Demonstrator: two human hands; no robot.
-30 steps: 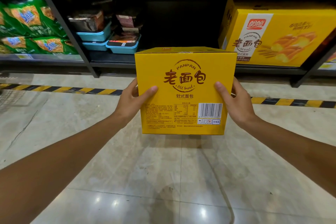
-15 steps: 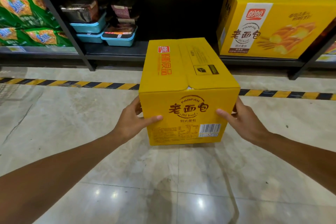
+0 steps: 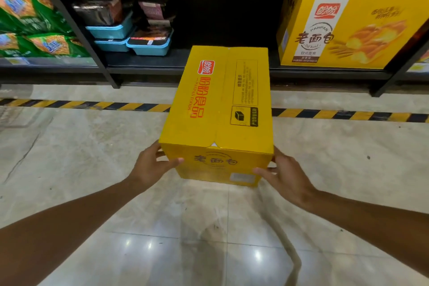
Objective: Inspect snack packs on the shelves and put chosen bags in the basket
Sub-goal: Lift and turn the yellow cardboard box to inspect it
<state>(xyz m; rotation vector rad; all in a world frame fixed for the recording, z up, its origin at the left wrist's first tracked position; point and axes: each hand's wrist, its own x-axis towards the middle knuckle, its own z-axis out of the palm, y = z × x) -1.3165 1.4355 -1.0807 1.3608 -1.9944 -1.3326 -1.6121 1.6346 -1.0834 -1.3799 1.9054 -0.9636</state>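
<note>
A: What does the carton look like?

B: The yellow bread box [image 3: 218, 109] is rectangular cardboard. Its top carries red characters with a red logo, a panel of fine print and a black cube icon. The near end face shows dark characters and a pale barcode patch.

A: What changed since half a second ago?

B: It has tipped further forward. The top flaps now fill most of the view, and the near face has shrunk to a narrow strip. A second ago that face squarely met the camera.

A: Where is it relative to the fingers?

B: It is held above the tiled floor [image 3: 92, 169], in front of the dark shelf [image 3: 144, 60]. The left hand [image 3: 151, 167] clasps the near left corner, thumb across the end face. The right hand [image 3: 284, 177] clasps the near right corner likewise. Both sets of fingers wrap behind the side walls.
</note>
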